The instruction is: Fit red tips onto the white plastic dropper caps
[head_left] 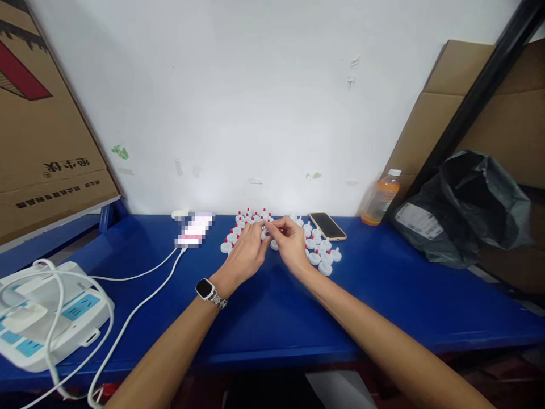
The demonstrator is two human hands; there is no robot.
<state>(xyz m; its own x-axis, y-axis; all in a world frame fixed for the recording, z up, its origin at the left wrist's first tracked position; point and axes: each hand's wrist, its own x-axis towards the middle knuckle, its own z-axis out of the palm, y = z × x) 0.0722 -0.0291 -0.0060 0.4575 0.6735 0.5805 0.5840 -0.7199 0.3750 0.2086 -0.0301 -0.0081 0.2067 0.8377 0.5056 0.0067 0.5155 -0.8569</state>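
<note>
My left hand [248,244] and my right hand [289,241] meet fingertip to fingertip over the blue table, both closed in a pinch. A sliver of a small white nozzle cap [264,229] shows between them, mostly hidden by the fingers. Whatever the right fingertips hold is covered. Behind and left of my left hand stand several white nozzle caps with red tips [226,246]. To the right of my right hand lies a loose group of white nozzle caps [325,267], many with bare spouts and a few red tips among them. A watch [205,289] is on my left wrist.
A phone [327,226] lies behind the right-hand caps. An orange drink bottle [382,199] and a black plastic bag [460,210] stand at right. At left are a blurred-out lit screen [195,229], white cables [140,304] and a power strip [80,324]. A white wall [255,102] rises behind.
</note>
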